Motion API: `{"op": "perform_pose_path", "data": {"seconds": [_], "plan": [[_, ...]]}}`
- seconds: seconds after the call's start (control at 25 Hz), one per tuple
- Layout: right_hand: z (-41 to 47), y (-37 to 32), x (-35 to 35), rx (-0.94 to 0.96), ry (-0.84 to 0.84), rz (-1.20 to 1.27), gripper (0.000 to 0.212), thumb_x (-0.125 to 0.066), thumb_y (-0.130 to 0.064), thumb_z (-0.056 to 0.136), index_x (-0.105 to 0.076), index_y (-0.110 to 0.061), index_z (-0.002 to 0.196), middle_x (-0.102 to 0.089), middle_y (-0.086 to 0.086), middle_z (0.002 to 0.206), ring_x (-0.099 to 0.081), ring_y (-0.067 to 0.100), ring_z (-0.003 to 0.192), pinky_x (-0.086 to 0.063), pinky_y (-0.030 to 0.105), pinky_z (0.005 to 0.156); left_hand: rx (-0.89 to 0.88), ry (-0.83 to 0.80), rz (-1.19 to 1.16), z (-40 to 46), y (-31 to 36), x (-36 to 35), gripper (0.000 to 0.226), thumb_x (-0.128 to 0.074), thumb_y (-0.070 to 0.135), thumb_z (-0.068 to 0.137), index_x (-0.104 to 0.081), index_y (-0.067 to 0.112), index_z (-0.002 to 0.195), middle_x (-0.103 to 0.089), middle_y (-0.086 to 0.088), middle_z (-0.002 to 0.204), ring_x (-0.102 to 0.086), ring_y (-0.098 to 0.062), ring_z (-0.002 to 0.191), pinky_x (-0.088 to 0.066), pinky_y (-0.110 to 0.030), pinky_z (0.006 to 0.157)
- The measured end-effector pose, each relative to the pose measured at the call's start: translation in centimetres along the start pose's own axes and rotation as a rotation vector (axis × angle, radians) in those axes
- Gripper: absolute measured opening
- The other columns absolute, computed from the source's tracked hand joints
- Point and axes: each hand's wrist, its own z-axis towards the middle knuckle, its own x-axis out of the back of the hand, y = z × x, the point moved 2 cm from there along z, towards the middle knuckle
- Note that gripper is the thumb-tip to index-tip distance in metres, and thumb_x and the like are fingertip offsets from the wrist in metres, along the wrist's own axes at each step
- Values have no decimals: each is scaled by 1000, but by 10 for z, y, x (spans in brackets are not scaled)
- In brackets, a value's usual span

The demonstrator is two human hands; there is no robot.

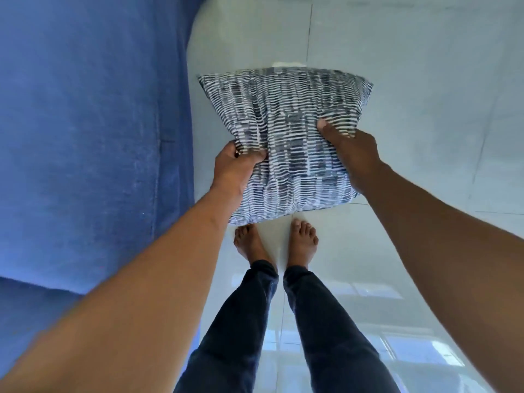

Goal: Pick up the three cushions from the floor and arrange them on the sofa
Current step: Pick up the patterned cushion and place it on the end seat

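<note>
We are standing with the blue sofa just beyond our left hand, holding one striped cushion above the tiled floor, both left and right hand pinching its near corners; we should be swinging it leftward, level, gripping firmly

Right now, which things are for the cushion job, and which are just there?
For the job: patterned cushion, held by the left hand and right hand; blue sofa.

Just there: tiled floor, the person's bare feet.
</note>
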Motion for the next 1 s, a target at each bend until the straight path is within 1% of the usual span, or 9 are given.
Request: {"op": "perform_pose_path", "data": {"seconds": [0.12,0.24,0.36,0.48,0.56,0.64,0.72,0.88,1.0], "plan": [[-62,-45,23,79,34,-14,43,-92,-52,74,-83,-24,106,-85,-6,107,-81,15,101,-62,42,100,-34,3,-4,-76,42,14,27,-81,4,83,-70,23,98,-80,-3,103,-77,-28,99,-62,-50,95],[-133,-100,43,160,37,-45,43,-91,-58,70,-83,-29,100,-85,-9,104,-80,13,100,-61,43,101,-56,31,-51,-160,94,29,33,-82,11,81,-66,19,109,-79,-7,108,-77,-30,101,-61,-52,96],[-218,-164,58,257,88,-77,43,-88,-62,71,-82,-30,98,-85,-10,99,-80,9,97,-62,43,100,-143,23,-103,-245,145,53,30,-80,12,86,-67,18,111,-79,-4,107,-77,-28,102,-62,-47,95],[-287,-218,62,377,74,-97,50,-86,-65,73,-82,-27,106,-84,-10,101,-79,10,97,-62,43,99,-260,-22,-139,-313,187,83,37,-79,12,89,-69,12,124,-81,-5,111,-79,-24,99,-65,-37,82],[-323,-250,56,441,50,-111,55,-85,-67,71,-80,-28,110,-84,-9,103,-79,12,98,-62,45,99,-330,-23,-177,-347,207,106,36,-77,9,92,-68,12,126,-81,-2,109,-81,-13,87,-64,-25,68],[-351,-277,40,496,10,-123,57,-85,-67,72,-78,-28,113,-83,-8,107,-79,13,100,-61,46,100,-392,17,-206,-370,221,132,36,-76,7,92,-68,10,127,-80,-3,111,-80,-11,83,-64,-25,69],[-364,-295,21,533,-36,-150,54,-86,-62,75,-77,-28,116,-83,-8,108,-78,13,100,-61,46,99,-402,51,-252,-380,225,153,37,-76,7,92,-69,10,128,-81,-6,113,-80,-19,92,-65,-36,81],[-376,-333,-37,585,-153,-253,50,-87,-53,79,-74,-28,120,-81,-8,111,-77,16,103,-61,48,100,-386,130,-400,-379,232,202,33,-76,4,90,-71,8,123,-83,-7,109,-81,-24,92,-64,-34,76],[-374,-359,-98,612,-220,-347,51,-88,-47,81,-72,-26,125,-80,-5,115,-75,18,105,-59,47,103,-346,209,-490,-358,241,249,31,-78,1,87,-73,7,118,-83,-8,108,-80,-31,98,-64,-43,86]]}}
